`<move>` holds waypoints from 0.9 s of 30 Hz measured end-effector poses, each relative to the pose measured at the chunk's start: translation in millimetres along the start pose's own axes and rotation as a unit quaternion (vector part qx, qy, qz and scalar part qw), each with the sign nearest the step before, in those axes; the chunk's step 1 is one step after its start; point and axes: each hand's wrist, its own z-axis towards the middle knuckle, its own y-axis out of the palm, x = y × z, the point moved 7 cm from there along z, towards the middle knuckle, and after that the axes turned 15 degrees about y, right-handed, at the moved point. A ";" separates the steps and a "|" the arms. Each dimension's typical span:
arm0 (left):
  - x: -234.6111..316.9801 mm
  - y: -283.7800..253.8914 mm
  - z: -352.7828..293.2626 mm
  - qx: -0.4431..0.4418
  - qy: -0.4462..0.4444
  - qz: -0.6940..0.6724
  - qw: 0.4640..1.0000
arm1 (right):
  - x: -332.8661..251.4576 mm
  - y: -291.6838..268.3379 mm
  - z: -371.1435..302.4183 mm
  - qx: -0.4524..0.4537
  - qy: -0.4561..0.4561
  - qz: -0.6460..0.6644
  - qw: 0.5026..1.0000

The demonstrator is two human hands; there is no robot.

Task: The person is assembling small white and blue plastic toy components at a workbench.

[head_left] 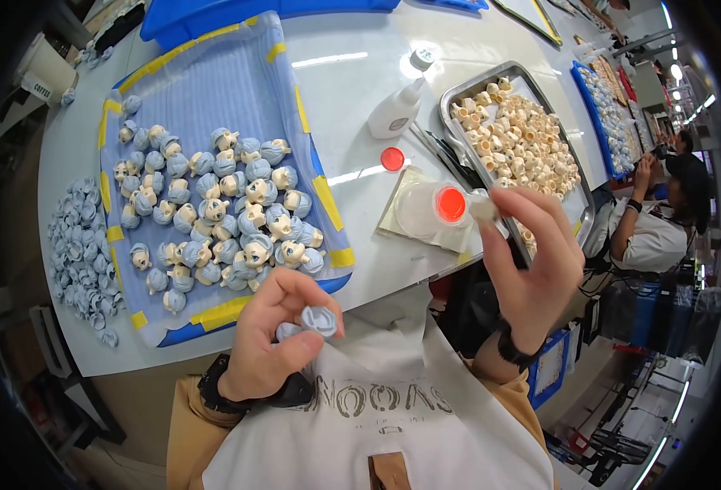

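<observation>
My left hand [272, 339] is closed around a cup-shaped light-blue doll hair piece [320, 320], hollow side up, with another blue bit showing beside it. Beyond that hand, on a blue-film-lined tray [246, 61], lie several doll heads [213, 211] with blue hair and painted eyes. My right hand [532, 265] is raised, thumb and forefinger pinching a small, blurred pale piece [483, 208]. Just left of that piece stands a translucent bottle [416, 208] with a round red top [450, 204]. Past my right hand, a metal tray [450, 102] holds many cream doll face parts [516, 139].
Loose blue hair pieces [87, 253] are heaped at the left. A white squeeze bottle [396, 113], a red disc [392, 158] and thin dark-handled tools [450, 159] lie near the middle. At the far right a co-worker [654, 220] sits near a blue tray [593, 122].
</observation>
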 end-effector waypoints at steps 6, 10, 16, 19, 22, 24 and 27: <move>-3.7 -7.4 -0.2 0.058 0.004 -0.035 0.998 | 12.6 18.2 6.2 -0.085 -0.058 -0.050 0.993; 1.3 -7.6 3.1 0.069 0.040 -0.010 0.997 | 11.9 23.3 6.6 -0.113 -0.068 -0.076 0.988; 1.3 -0.8 3.5 0.033 0.023 -0.019 0.999 | 12.3 23.1 9.3 -0.129 -0.056 -0.075 0.987; 2.3 2.5 3.5 0.028 0.010 -0.035 0.999 | 13.0 25.3 9.1 -0.126 -0.059 -0.076 0.987; -1.3 0.4 1.8 0.007 0.016 -0.010 1.000 | 13.1 27.3 9.4 -0.112 -0.066 -0.085 0.988; -1.7 0.4 0.8 -0.008 0.020 -0.009 1.000 | 12.1 27.0 9.0 -0.103 -0.065 -0.098 0.988; -0.5 -2.2 0.0 -0.001 0.014 0.027 1.000 | 12.0 25.9 7.5 -0.090 -0.064 -0.118 0.987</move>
